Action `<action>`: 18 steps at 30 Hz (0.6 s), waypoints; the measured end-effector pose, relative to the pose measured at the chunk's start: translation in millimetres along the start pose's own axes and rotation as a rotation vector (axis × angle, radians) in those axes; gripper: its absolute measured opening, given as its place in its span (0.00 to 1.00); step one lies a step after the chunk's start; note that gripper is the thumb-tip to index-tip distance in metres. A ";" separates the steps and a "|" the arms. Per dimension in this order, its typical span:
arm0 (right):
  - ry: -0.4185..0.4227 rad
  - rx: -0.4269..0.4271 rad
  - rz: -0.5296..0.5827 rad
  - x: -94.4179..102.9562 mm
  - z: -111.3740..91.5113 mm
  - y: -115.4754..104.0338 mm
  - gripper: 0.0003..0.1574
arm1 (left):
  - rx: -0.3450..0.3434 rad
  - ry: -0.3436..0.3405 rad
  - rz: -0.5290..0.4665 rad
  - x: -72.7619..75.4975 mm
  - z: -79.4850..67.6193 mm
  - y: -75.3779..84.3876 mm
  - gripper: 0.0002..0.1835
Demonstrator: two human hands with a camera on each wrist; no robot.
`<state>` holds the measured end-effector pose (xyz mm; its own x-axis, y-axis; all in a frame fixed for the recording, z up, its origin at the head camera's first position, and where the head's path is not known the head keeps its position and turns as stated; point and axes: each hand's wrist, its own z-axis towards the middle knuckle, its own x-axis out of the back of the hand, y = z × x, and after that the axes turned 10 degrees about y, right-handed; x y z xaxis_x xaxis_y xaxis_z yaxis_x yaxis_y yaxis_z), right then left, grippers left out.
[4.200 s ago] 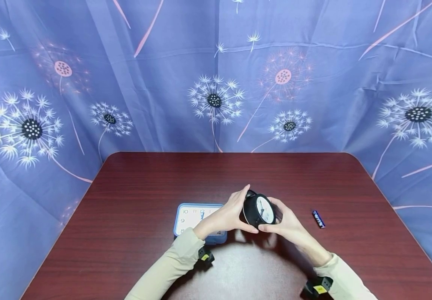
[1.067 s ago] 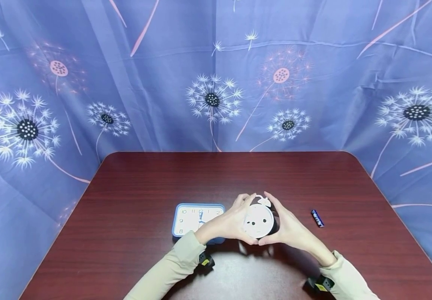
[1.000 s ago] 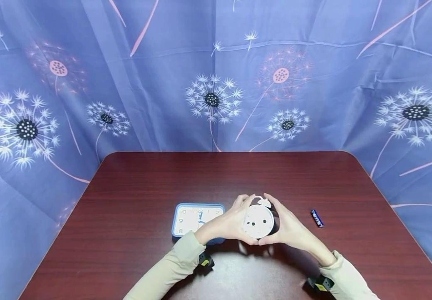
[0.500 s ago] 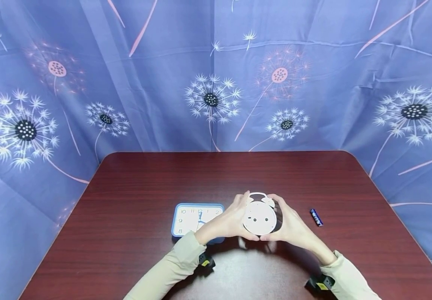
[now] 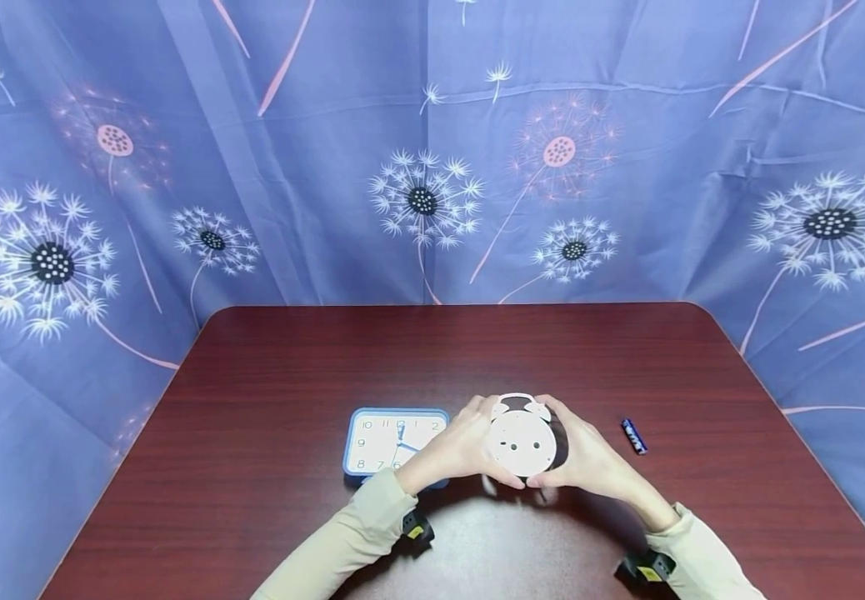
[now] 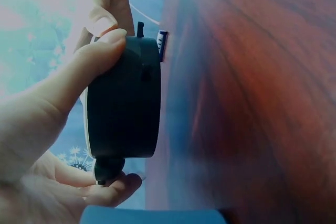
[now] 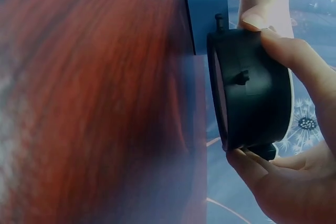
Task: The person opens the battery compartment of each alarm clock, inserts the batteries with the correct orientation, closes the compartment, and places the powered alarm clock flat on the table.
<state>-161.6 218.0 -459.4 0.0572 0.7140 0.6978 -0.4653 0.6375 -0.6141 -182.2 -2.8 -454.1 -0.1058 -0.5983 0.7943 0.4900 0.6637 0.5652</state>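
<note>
A round twin-bell alarm clock (image 5: 522, 444) with a black case is held just above the table, its white back turned toward the head camera. My left hand (image 5: 470, 446) grips its left side and my right hand (image 5: 590, 457) its right side. Both thumbs meet at the bottom rim, with the other fingers near the bells. In the left wrist view the black side of the alarm clock (image 6: 123, 103) shows under the left thumb. The right wrist view shows a small peg on the side of the alarm clock (image 7: 257, 93). Its dial is hidden in the head view.
A blue rectangular clock (image 5: 372, 442) lies face up left of the hands, partly covered by the left wrist. To the right, a blue battery (image 5: 633, 437) lies on the dark red wooden table (image 5: 312, 354). A patterned blue curtain (image 5: 312, 167) hangs behind.
Several seconds ago the alarm clock's dial faced right; both hands have since turned it so the white back shows. In the last half second it has dropped slightly.
</note>
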 end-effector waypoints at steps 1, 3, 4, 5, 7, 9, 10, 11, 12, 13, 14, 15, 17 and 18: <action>-0.004 0.002 0.001 -0.1 -0.1 0.9 0.66 | 0.003 0.002 0.006 -0.7 -0.3 0.4 0.59; -0.009 0.003 -0.003 -0.5 -0.5 2.2 0.65 | 0.004 0.006 0.022 -1.6 -0.3 1.6 0.58; -0.010 0.004 -0.006 -0.5 -0.6 2.6 0.65 | 0.002 0.007 0.027 -2.0 -0.2 1.9 0.58; -0.012 0.007 -0.007 -0.7 -0.5 3.2 0.65 | 0.000 0.008 0.034 -2.7 0.0 1.7 0.58; -0.014 0.009 -0.007 -1.1 -0.4 4.0 0.64 | -0.002 0.010 0.045 -3.9 0.2 1.2 0.58; -0.016 0.011 -0.004 -1.6 -0.3 4.7 0.63 | -0.003 0.010 0.056 -4.8 0.1 0.7 0.58; -0.017 0.012 0.002 -2.1 0.0 5.2 0.63 | -0.004 0.010 0.060 -5.1 0.3 0.4 0.58; -0.018 0.014 0.008 -2.7 0.2 5.8 0.62 | -0.005 0.010 0.066 -5.4 0.5 0.3 0.58; -0.019 0.015 0.014 -3.2 0.4 6.1 0.62 | -0.007 0.009 0.070 -5.6 0.7 0.2 0.58; -0.021 0.016 0.019 -3.7 0.6 6.5 0.61 | -0.008 0.008 0.077 -5.9 1.0 0.1 0.58; -0.023 0.017 0.023 -4.2 0.8 6.9 0.61 | -0.007 0.007 0.081 -6.3 1.4 -0.1 0.59; -0.026 0.018 0.023 -4.6 1.0 7.3 0.61 | -0.007 0.005 0.086 -6.4 1.7 0.0 0.59; -0.034 0.019 0.028 -5.1 1.4 8.0 0.61 | -0.005 -0.001 0.096 -7.0 2.2 -0.2 0.59; -0.040 0.017 0.027 -5.3 1.5 8.3 0.61 | -0.006 -0.003 0.102 -7.3 2.3 -0.4 0.60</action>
<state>-167.1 219.1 -467.6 0.0097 0.7183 0.6956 -0.4813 0.6131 -0.6264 -183.6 2.3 -459.6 -0.0571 -0.5263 0.8484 0.5032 0.7188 0.4798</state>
